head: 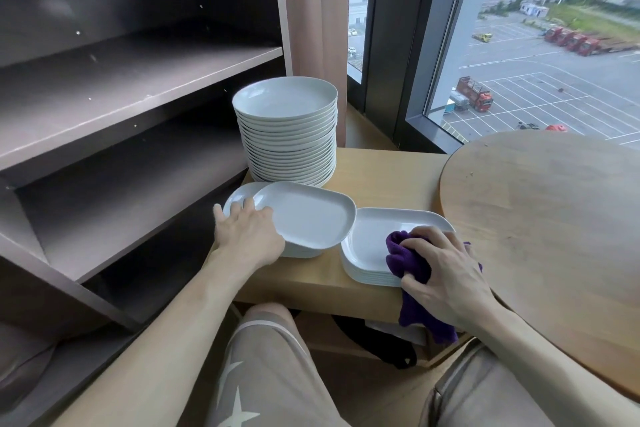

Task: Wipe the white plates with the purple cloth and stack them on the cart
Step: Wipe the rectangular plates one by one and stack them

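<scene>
Purple cloth (412, 263) is bunched in the right hand (450, 270), whose fingers are curled over it and press it onto the top plate of the right-hand stack (367, 239). A loose tail of the cloth hangs down past the near edge of the cart (388, 177). That stack is a low pile of white, rounded-square plates sitting at the cart's near right corner, just beside the round wooden table (554, 218). Nearest of all are the person's knees in beige shorts (270, 357) with white stars. A dark object (381, 340) lies on a lower level under the cart top.

A little farther and to the left, the left hand (249, 236) grips a tilted plate (308, 215) by its near-left rim, with one finger splayed out to the left; the thumb is hidden. This plate is white, its far side is raised, and it sits over a short left-hand pile (239, 198) of the same plates. Its right edge overhangs the right-hand stack.

Behind both piles, at the cart's far left, stands a tall stack of round white plates (291, 149), many high and slightly uneven. To the left a dark shelving unit (121, 97) runs from near to far. Beyond the tall stack hangs a pinkish curtain (311, 28), and farthest off a window (536, 45) looks over a car park with red trucks.
</scene>
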Action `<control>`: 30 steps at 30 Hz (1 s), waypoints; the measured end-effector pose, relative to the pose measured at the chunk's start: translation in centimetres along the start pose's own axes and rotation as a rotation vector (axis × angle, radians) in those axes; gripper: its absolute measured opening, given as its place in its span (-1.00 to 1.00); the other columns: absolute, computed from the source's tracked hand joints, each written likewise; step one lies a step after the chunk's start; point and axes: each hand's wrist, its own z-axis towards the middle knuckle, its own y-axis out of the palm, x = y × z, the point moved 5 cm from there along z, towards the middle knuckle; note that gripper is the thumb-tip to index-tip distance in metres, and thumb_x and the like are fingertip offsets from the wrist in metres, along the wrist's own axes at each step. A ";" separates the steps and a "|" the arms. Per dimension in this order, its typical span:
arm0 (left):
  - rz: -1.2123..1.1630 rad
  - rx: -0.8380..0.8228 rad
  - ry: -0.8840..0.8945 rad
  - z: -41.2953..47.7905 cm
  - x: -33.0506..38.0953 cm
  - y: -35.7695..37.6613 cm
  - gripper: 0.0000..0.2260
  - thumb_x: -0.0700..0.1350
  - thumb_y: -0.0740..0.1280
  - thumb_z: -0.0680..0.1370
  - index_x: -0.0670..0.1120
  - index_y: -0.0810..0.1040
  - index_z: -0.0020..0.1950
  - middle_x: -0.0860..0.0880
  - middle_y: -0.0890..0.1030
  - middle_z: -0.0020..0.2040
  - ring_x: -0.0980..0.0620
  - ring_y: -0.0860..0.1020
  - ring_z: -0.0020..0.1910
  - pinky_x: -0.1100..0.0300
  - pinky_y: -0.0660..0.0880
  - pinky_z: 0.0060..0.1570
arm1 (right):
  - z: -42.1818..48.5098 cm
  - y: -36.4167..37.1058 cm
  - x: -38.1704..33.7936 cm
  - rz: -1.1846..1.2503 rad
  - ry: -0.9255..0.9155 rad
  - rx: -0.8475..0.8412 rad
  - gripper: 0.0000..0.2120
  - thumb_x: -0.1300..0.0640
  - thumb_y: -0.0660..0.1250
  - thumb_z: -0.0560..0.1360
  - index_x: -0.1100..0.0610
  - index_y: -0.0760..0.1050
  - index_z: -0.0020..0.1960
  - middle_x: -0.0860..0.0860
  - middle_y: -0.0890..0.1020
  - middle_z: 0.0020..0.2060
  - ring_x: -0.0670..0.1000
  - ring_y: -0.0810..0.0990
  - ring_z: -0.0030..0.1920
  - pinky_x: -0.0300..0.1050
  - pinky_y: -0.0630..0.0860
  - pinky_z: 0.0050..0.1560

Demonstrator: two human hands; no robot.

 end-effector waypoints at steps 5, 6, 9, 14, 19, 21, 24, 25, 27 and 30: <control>0.044 -0.048 -0.107 -0.3 -0.5 -0.2 -0.64 -0.06 0.15 0.48 -0.08 0.53 0.22 -0.18 0.42 0.38 -0.20 0.33 0.36 -0.24 0.10 0.45 | 0.0 0.0 0.0 0.004 0.006 -0.021 -0.53 -0.22 0.18 0.38 -0.14 0.57 0.22 -0.26 0.45 0.23 -0.05 0.33 0.25 0.03 0.28 0.18; 0.042 -0.027 -0.108 -0.3 -0.4 -0.3 -0.62 -0.05 0.15 0.47 -0.10 0.52 0.24 -0.18 0.42 0.37 -0.20 0.33 0.34 -0.22 0.14 0.42 | 0.0 0.0 0.0 0.003 0.007 -0.021 -0.53 -0.22 0.18 0.38 -0.15 0.57 0.22 -0.26 0.45 0.23 -0.05 0.33 0.24 0.03 0.27 0.17; -0.099 0.088 0.050 -0.5 1.5 -0.6 -0.50 -0.09 0.18 0.46 -0.11 0.34 0.41 -0.16 0.34 0.42 -0.19 0.26 0.40 -0.12 0.17 0.41 | 0.0 0.0 0.0 0.002 0.003 -0.021 -0.50 -0.25 0.13 0.37 -0.15 0.57 0.21 -0.27 0.45 0.23 -0.05 0.33 0.24 0.03 0.27 0.16; -0.312 0.073 0.379 -2.3 6.2 0.3 -0.27 -0.09 0.21 0.44 0.01 0.10 0.61 -0.10 0.04 0.63 -0.07 -0.04 0.60 -0.03 -0.07 0.57 | 0.0 0.0 0.0 -0.003 -0.003 -0.024 -0.49 -0.27 0.13 0.37 -0.15 0.57 0.22 -0.26 0.45 0.23 -0.04 0.32 0.24 0.01 0.25 0.14; -0.232 0.097 0.474 -2.9 8.2 1.7 -0.37 0.14 0.21 0.56 0.08 0.11 0.61 -0.12 0.05 0.62 -0.11 -0.02 0.60 -0.08 -0.03 0.57 | 0.0 0.2 0.0 -0.020 0.003 -0.066 -0.51 -0.25 0.20 0.40 -0.17 0.52 0.29 -0.25 0.41 0.27 -0.05 0.30 0.28 0.01 0.27 0.16; -0.174 0.069 0.476 -3.0 9.0 2.4 -0.42 0.24 0.20 0.58 0.08 0.21 0.56 -0.15 -0.02 0.63 -0.16 -0.03 0.60 -0.12 0.00 0.56 | -0.1 0.2 0.1 -0.029 -0.001 -0.087 -0.50 -0.28 0.20 0.42 -0.19 0.49 0.31 -0.25 0.38 0.29 -0.03 0.29 0.31 0.03 0.30 0.16; -0.082 0.098 0.447 -3.1 10.2 2.9 -0.50 0.28 0.18 0.60 0.00 0.37 0.41 -0.22 -0.04 0.61 -0.22 0.05 0.55 -0.15 0.13 0.48 | -0.1 0.4 0.2 -0.078 -0.025 -0.130 -0.49 -0.36 0.15 0.44 -0.23 0.45 0.33 -0.23 0.35 0.32 -0.01 0.29 0.33 0.07 0.35 0.18; -0.069 0.111 0.437 -3.0 10.4 2.8 -0.51 0.29 0.17 0.60 -0.02 0.40 0.37 -0.24 -0.02 0.59 -0.23 0.10 0.52 -0.15 0.17 0.44 | -0.1 0.5 0.2 -0.095 -0.031 -0.145 -0.48 -0.38 0.14 0.43 -0.24 0.45 0.33 -0.23 0.35 0.32 0.00 0.30 0.32 0.07 0.33 0.18; -0.043 0.117 0.434 -2.8 10.7 2.4 -0.49 0.31 0.17 0.60 -0.03 0.43 0.35 -0.25 0.03 0.57 -0.23 0.17 0.48 -0.16 0.24 0.37 | 0.2 0.7 0.2 -0.123 -0.020 -0.178 -0.47 -0.39 0.08 0.42 -0.26 0.45 0.31 -0.25 0.36 0.30 0.00 0.32 0.28 0.04 0.28 0.15; -0.050 0.098 0.440 -2.4 10.4 1.9 -0.46 0.37 0.17 0.57 0.01 0.48 0.33 -0.17 0.11 0.53 -0.20 0.24 0.41 -0.15 0.29 0.31 | 1.0 0.9 0.1 -0.122 0.030 -0.218 -0.55 -0.34 0.11 0.45 -0.27 0.49 0.27 -0.30 0.38 0.23 -0.02 0.34 0.22 0.01 0.22 0.10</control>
